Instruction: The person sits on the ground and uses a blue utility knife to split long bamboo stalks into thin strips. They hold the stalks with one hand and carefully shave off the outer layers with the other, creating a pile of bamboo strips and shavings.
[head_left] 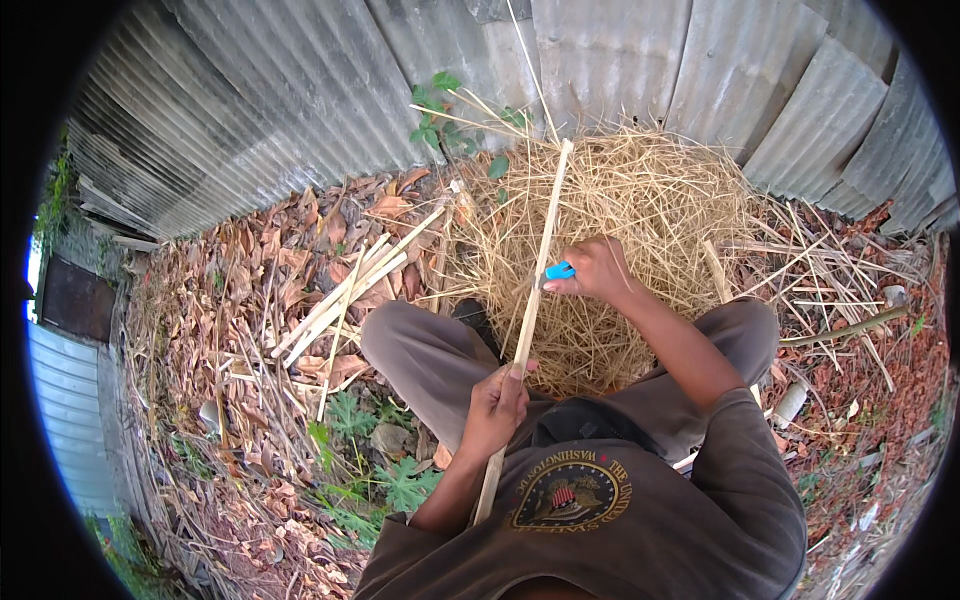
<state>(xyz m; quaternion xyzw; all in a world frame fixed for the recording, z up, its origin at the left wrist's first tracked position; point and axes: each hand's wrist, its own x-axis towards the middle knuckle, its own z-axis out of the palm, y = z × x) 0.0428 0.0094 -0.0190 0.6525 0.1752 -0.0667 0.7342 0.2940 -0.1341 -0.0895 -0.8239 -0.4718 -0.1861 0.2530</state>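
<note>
A long, pale bamboo strip [550,208] slants across my lap, its far end over the straw and its near end against my shirt. My left hand [494,408] is closed around the lower part of the strip. Farther up, my right hand [598,268] grips a small knife [560,271] with a bright blue handle. Its short grey blade touches the strip's right side; most of the handle is hidden in my fingers. Thin shavings [520,310] hang along the strip's left edge.
A heap of straw-like shavings [650,200] lies between and beyond my bent legs. Several cut strips [345,295] rest on dry leaves to the left. Thin sticks [830,270] litter the right side. A corrugated metal fence [610,60] stands behind; green weeds [405,485] grow near my left arm.
</note>
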